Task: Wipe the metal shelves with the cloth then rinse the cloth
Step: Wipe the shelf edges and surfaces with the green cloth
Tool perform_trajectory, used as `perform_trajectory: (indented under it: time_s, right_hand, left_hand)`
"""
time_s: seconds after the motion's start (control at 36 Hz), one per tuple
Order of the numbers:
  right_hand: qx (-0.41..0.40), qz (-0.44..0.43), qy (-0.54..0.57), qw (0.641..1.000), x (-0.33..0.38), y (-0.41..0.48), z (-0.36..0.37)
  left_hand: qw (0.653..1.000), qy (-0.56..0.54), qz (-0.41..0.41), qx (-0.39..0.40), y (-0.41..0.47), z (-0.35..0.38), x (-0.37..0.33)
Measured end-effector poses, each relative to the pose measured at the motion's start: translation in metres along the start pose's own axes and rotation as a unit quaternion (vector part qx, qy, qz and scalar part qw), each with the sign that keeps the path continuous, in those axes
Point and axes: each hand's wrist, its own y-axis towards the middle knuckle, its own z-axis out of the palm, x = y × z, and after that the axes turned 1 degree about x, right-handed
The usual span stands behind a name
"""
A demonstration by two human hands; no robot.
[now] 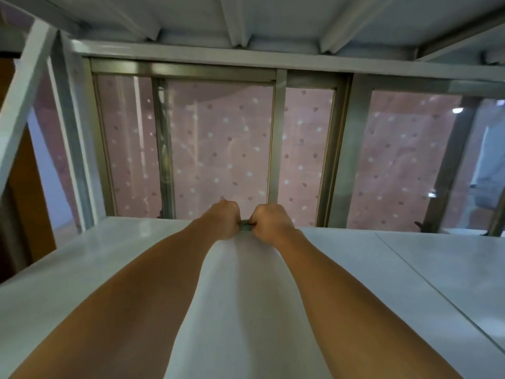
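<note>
Both my arms reach far across a white metal shelf (109, 258) toward its back edge. My left hand (224, 218) and my right hand (269, 221) are fists side by side, both closed on a small dark green cloth (246, 225). Only a sliver of the cloth shows between the fists; the rest is hidden under them. The cloth rests on the shelf surface near the rear edge.
The underside of an upper shelf (246, 20) with ribs hangs close overhead. White frame posts (24, 86) stand at the left. Behind the shelf is a sliding window (276, 143) backed by pink dotted fabric. A seam (426, 283) splits the shelf at the right.
</note>
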Motion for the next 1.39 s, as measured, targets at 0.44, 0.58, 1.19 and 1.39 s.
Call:
perform_trajectory:
  time_s: [0.44,0.58,1.19,1.39]
  right_hand:
    - [-0.027,0.015,-0.008,0.999,0.088,-0.097,-0.012]
    - [-0.032,0.032,-0.018,0.999,0.117,-0.146,-0.022]
    - [-0.005,0.037,-0.051,0.998,0.244,-0.288,-0.053]
    - [0.007,0.016,-0.048,0.999,0.264,-0.289,-0.050]
  left_hand:
    - [1.000,0.014,0.016,-0.006,-0.103,-0.020,0.043]
    - [0.999,0.019,0.032,0.007,-0.156,-0.031,0.045]
    - [0.999,0.011,0.050,-0.011,-0.341,-0.080,0.083]
    - [0.999,0.036,0.019,-0.010,-0.354,-0.096,0.095]
